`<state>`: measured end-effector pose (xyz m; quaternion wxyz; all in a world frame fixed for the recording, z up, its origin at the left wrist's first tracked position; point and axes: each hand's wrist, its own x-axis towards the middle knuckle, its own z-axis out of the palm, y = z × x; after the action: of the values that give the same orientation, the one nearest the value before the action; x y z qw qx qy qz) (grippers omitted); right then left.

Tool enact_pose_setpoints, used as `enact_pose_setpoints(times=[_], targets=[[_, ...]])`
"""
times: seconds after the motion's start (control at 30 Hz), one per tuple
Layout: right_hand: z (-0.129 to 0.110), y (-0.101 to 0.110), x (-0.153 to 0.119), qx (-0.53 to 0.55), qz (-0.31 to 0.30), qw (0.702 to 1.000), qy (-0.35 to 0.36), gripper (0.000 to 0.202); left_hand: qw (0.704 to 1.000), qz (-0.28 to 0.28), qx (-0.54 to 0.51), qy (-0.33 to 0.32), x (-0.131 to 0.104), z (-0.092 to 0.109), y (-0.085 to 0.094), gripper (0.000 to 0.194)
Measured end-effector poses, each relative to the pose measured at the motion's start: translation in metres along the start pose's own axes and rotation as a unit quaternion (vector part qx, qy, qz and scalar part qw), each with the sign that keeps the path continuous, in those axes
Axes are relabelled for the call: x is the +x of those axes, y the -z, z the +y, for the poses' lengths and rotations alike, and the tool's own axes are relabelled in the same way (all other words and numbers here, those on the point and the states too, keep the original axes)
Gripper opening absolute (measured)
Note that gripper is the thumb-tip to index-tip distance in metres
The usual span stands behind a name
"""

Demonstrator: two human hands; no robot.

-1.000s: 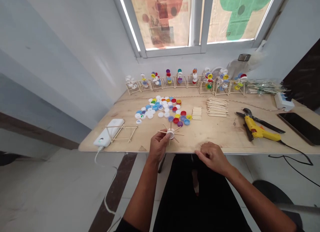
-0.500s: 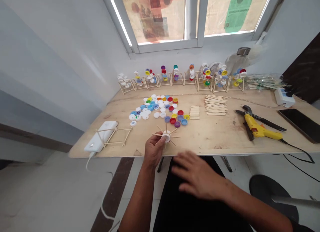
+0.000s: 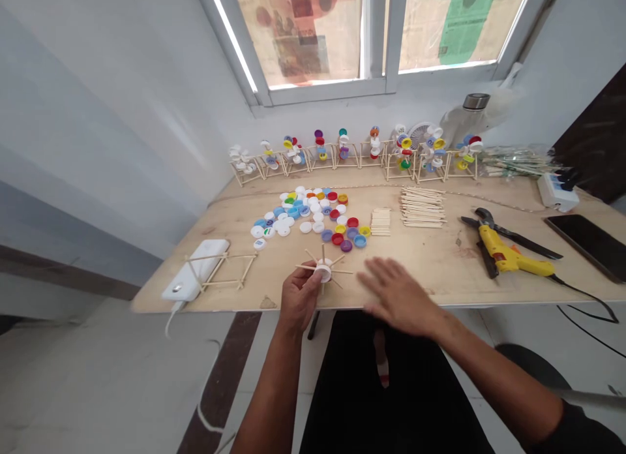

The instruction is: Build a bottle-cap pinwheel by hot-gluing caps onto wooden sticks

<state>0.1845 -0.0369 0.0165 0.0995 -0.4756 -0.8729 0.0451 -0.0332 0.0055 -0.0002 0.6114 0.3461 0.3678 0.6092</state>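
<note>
Pinched in my left hand [image 3: 302,297] is a white bottle cap with wooden sticks [image 3: 323,269] radiating from it like spokes. My right hand [image 3: 398,294], slightly blurred, hovers over the table's front edge, fingers stretched out and holding nothing. Loose bottle caps [image 3: 313,209] in white, blue, red and other colours lie beyond my left hand. Past my right hand are a small pile of short sticks [image 3: 381,222] and a bigger pile of longer sticks [image 3: 423,207]. A stick frame [image 3: 222,284] leans over a white power strip [image 3: 188,278] on the left.
A yellow glue gun [image 3: 508,255], black-handled cutters [image 3: 525,239] and a phone [image 3: 594,242] lie on the right. Along the wall stands a row of stick frames with cap wheels [image 3: 320,154]. Behind them are a small fan [image 3: 419,134] and a bottle [image 3: 467,118].
My right hand has moved up and to the right, from over my lap to above the table's front edge. My left hand keeps the spoked cap in nearly the same place.
</note>
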Motion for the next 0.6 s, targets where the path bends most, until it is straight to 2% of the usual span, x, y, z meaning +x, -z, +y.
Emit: enact_pose_setpoints(times=[0.1,0.17,0.23,0.33,0.47,0.6], targets=[[-0.041,0.007,-0.003,0.134,-0.043,0.976,0.164,0.045,1.0,0.008,0.005,0.004,0.0,0.0,0.0,0.031],[-0.049,0.013,-0.004,0.203,-0.033,0.961,0.184,0.036,1.0,0.007,0.009,0.008,0.001,0.001,0.001,0.032],[-0.039,0.015,-0.003,0.207,0.021,0.97,0.122,0.033,1.0,0.001,0.012,0.011,0.001,0.001,0.001,0.031],[-0.003,0.012,-0.001,0.098,0.101,0.99,-0.003,0.036,1.0,0.004,0.013,0.013,0.001,0.002,0.001,0.033],[0.047,0.004,-0.012,-0.038,0.077,0.993,-0.077,0.042,1.0,0.01,0.006,0.014,0.001,0.003,0.0,0.034],[0.078,0.002,-0.047,-0.11,0.119,0.972,-0.173,0.045,1.0,0.011,0.004,0.02,0.0,0.004,-0.001,0.033]])
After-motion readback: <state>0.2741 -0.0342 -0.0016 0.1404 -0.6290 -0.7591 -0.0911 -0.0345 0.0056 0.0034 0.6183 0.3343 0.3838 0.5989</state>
